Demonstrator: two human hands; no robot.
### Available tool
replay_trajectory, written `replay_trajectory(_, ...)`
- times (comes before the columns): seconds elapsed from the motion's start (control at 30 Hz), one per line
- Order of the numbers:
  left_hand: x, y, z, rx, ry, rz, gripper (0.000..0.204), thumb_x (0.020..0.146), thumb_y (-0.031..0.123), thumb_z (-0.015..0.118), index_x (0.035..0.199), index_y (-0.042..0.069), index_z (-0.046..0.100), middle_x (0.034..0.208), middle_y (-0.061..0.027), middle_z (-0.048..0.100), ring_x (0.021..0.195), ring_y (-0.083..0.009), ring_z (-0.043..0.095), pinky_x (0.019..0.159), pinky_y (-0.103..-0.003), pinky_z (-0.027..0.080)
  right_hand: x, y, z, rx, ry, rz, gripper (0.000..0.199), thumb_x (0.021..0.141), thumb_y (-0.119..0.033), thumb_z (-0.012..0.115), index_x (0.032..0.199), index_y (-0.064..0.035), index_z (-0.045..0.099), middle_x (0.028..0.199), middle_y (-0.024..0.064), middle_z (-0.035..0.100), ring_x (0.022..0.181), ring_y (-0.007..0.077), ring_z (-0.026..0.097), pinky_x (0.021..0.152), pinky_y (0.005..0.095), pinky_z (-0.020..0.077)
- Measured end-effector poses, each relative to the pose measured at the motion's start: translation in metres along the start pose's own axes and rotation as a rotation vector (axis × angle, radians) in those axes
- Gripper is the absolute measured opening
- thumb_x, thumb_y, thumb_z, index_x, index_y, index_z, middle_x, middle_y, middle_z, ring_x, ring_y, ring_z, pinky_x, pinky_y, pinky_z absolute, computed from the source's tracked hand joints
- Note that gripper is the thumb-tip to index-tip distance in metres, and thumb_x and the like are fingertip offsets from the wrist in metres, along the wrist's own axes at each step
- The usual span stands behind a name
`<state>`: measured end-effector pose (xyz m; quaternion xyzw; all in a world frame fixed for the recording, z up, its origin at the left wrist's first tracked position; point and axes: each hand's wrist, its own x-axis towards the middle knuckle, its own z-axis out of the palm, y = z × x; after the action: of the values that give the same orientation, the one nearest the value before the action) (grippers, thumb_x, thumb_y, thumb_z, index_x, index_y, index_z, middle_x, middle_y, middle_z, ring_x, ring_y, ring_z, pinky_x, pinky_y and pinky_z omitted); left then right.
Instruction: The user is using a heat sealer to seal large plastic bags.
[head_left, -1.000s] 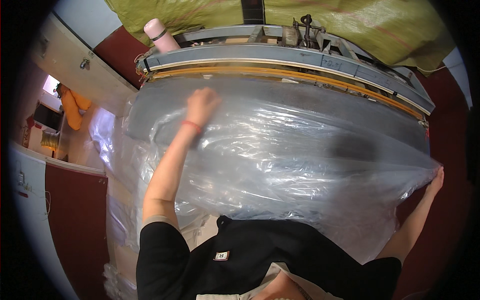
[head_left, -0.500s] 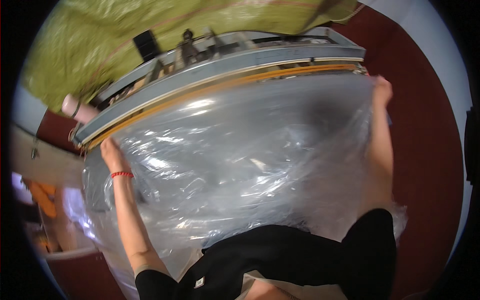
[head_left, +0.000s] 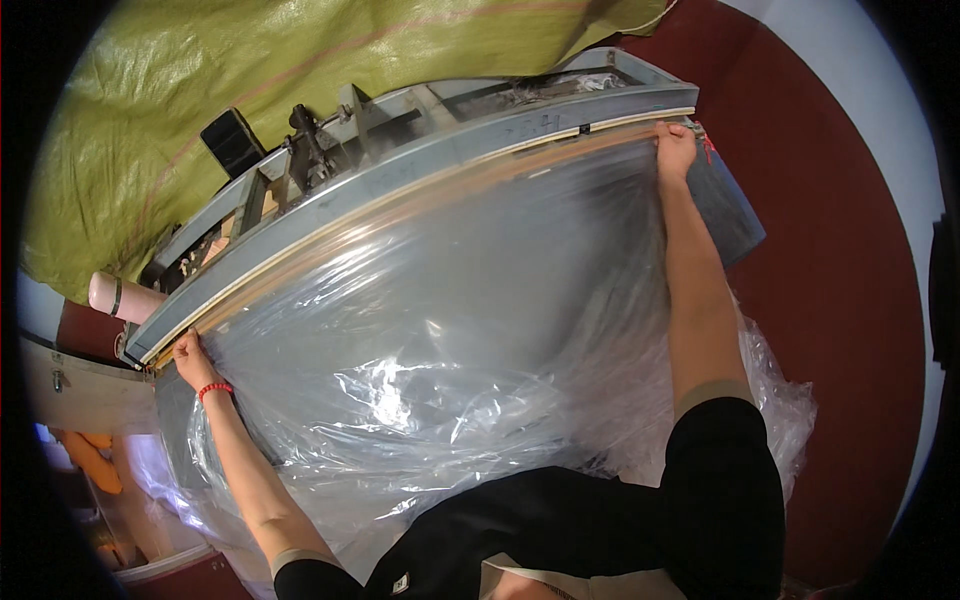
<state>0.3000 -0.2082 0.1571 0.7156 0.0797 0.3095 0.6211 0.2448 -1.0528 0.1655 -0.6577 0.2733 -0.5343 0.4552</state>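
Your left hand and right hand each pinch an end of the clear plastic sheet, stretched wide along the tan strip of the long grey machine bar. Green woven tarp hangs behind. Pink flask lies near your left hand, red wristband below it.

Dark red floor, olive-green woven tarp behind, pale wall at right.
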Motion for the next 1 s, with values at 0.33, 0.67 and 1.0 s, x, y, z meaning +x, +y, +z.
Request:
replay_trajectory(0.33, -0.025, 0.041, 0.021, -0.26, 0.102, -0.117, 0.005, 0.081, 0.008, 0.049, 0.077, 0.006, 0.047, 0.067, -0.0009, 0.049, 0.057, -0.0096, 0.044, 0.054, -0.025, 0.044, 0.004, -0.019, -0.012, 0.009, -0.044, 0.274, 0.014, 0.084, -0.012, 0.047, 0.095, -0.003, 0.045, 0.084, 0.0165, 0.058, 0.061, 0.0198, 0.058, 0.051, 0.0329, 0.047)
replay_trajectory(0.67, -0.086, 0.14, -0.035, -0.127, -0.188, 0.019, 0.01, 0.081, 0.003, 0.051, 0.084, 0.01, 0.045, 0.068, 0.0022, 0.046, 0.058, -0.0061, 0.044, 0.055, -0.021, 0.04, -0.195, -0.23, 0.077, 0.079, -0.543, -0.743, 0.027, 0.075, -0.018, 0.062, 0.095, -0.003, 0.054, 0.096, 0.0109, 0.055, 0.093, 0.0265, 0.051, 0.082, 0.0355, 0.0389)
replay_trajectory(1.0, -0.115, 0.129, -0.149, 0.243, -0.155, 0.08, 0.008, 0.083, 0.013, 0.055, 0.085, 0.005, 0.054, 0.087, 0.0013, 0.056, 0.08, -0.0088, 0.052, 0.073, -0.021, 0.04, -0.315, -0.249, 0.058, 0.239, -1.519, -0.097, 0.02, 0.078, -0.021, 0.062, 0.071, -0.0028, 0.058, 0.061, -0.0016, 0.052, 0.062, 0.0057, 0.048, 0.057, 0.0216, 0.0391)
